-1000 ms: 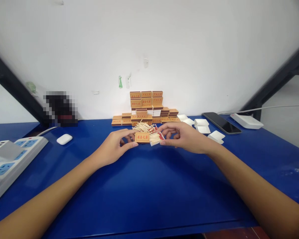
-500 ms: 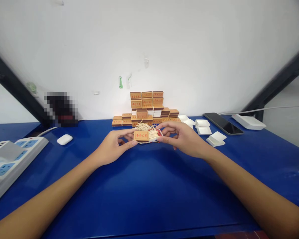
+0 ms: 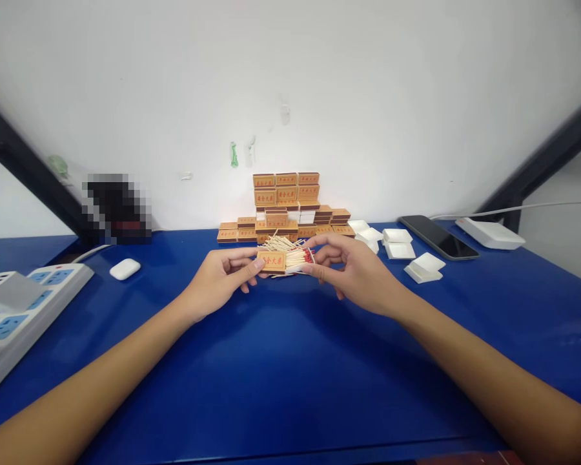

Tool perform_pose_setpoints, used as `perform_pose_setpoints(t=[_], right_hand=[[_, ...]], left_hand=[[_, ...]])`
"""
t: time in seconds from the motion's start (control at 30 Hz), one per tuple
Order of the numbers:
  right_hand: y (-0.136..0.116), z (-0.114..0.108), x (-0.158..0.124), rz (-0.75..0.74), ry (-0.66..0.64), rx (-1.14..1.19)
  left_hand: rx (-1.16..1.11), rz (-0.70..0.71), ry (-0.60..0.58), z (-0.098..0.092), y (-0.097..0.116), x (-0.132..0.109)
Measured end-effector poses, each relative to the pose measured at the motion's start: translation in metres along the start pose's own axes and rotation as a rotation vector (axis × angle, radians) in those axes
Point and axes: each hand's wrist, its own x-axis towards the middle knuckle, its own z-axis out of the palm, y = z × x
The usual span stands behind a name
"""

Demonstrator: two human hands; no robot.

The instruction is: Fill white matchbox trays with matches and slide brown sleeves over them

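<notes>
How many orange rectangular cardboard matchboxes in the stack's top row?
3, side by side before the white painted wall: left matchbox, middle matchbox, right matchbox. Any behind them would be hidden.

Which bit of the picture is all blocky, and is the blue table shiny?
Head view: the black thing at left is blurred into coarse squares; head view, too: the table shows a soft sheen in its middle, with darker shadow beside the right arm.
</notes>
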Motion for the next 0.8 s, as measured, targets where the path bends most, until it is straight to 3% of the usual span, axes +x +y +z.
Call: perform_pose_setpoints(t=[0.27,0.5,0.7,0.8], right_hand=[[-0.001,0.003,-0.001,0.046,0.017,0.055],[-0.002,0.004,0.001,0.026,-0.022,0.121],[-0.003,0.020,-0.005,0.034,-0.048,0.161],[-0.003,0.028,-0.010,0.017,-0.043,0.138]], left_hand=[[-0.022,-0.029,-0.040,0.002,-0.007,-0.002],[-0.052,-0.023,-0.006,0.005,-0.006,-0.001],[-0.051,-0.018,-0.057,0.013,0.000,-0.007],[-0.055,-0.017,-0.027,0.017,0.001,-0.009]])
